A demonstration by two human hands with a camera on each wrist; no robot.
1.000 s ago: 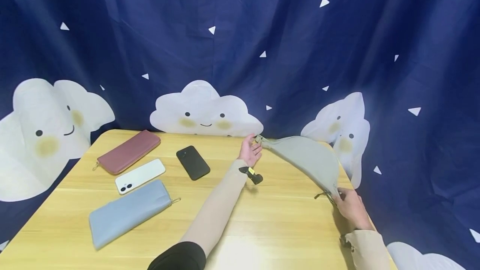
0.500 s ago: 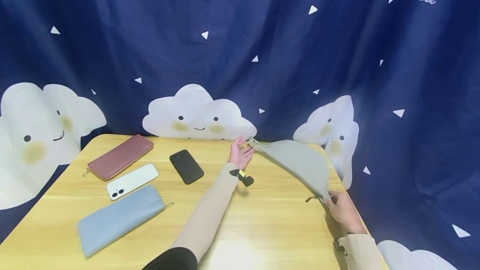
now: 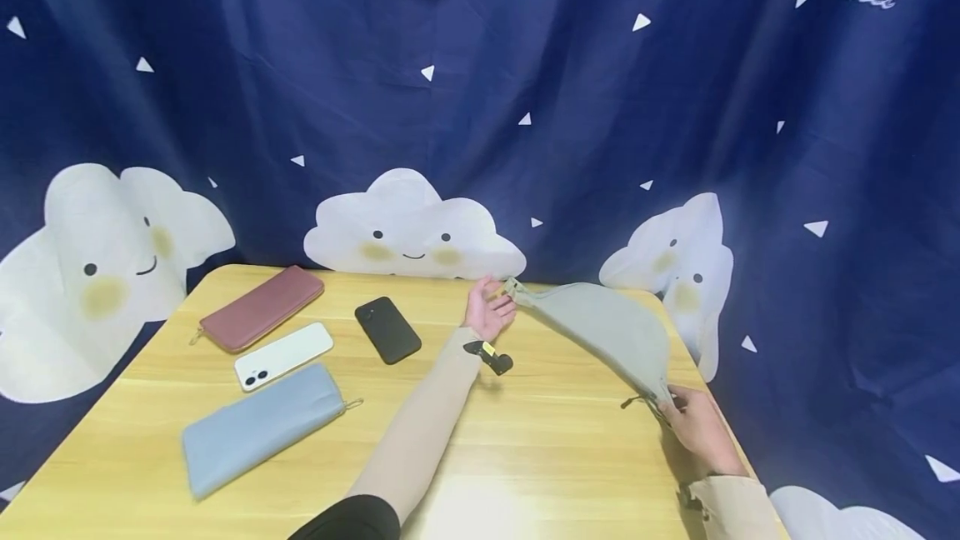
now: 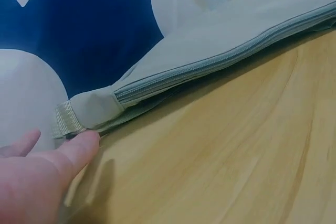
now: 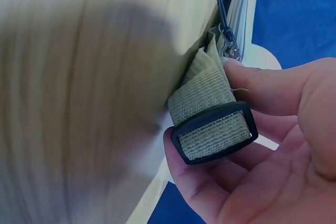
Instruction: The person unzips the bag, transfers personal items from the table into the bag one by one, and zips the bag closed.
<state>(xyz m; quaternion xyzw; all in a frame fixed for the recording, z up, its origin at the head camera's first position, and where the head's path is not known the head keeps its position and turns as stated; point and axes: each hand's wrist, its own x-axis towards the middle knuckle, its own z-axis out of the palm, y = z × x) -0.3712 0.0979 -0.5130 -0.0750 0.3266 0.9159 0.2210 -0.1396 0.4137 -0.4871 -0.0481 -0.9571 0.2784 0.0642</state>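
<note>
Head view: from above, forward and down; desk [image 3: 540,432], curtain [image 3: 480,65] behind; widest, farthest.
Left wrist view: low, close, along zipper [image 4: 210,65] of bag [image 4: 226,35], towards curtain.
Right wrist view: closest, on buckle [image 5: 210,117]; rolled, desk at left.
Wrist overlap: bag, opposite ends.

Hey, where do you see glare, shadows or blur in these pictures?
Head view: bright glare on the table at the bottom; left wrist view: rather dim, shadow on the wood beside the left hand; right wrist view: tabletop blurred under a soft dark shadow, strap and black buckle fairly sharp.
</note>
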